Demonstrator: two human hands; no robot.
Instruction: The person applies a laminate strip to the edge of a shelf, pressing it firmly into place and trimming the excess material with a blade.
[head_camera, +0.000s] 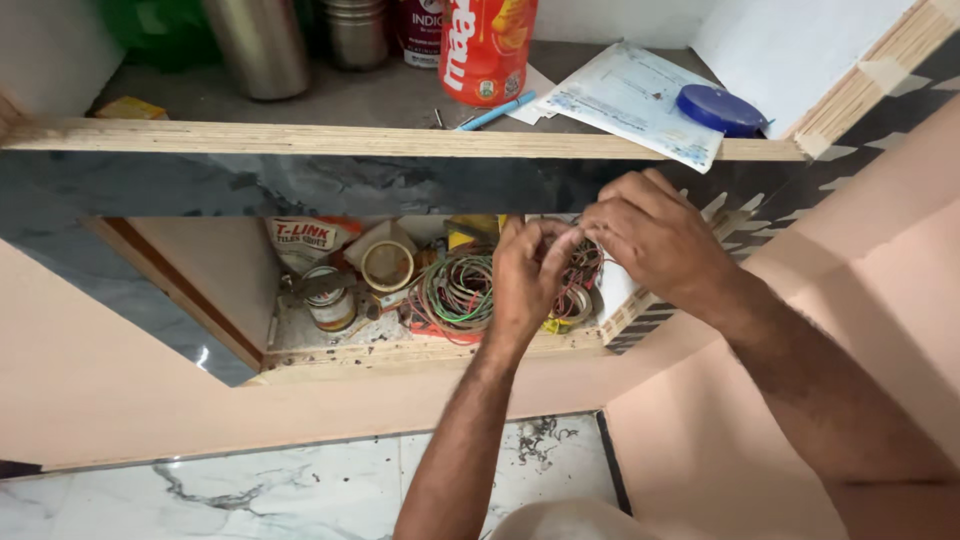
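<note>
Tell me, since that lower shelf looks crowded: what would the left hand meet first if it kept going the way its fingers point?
Probably the right hand, whose fingers already meet the left hand. Past it lie coiled wires; depth is unclear.

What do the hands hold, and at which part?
It cannot be told: left hand and right hand meet over the coiled coloured wires; fingers hide any grip.
</note>
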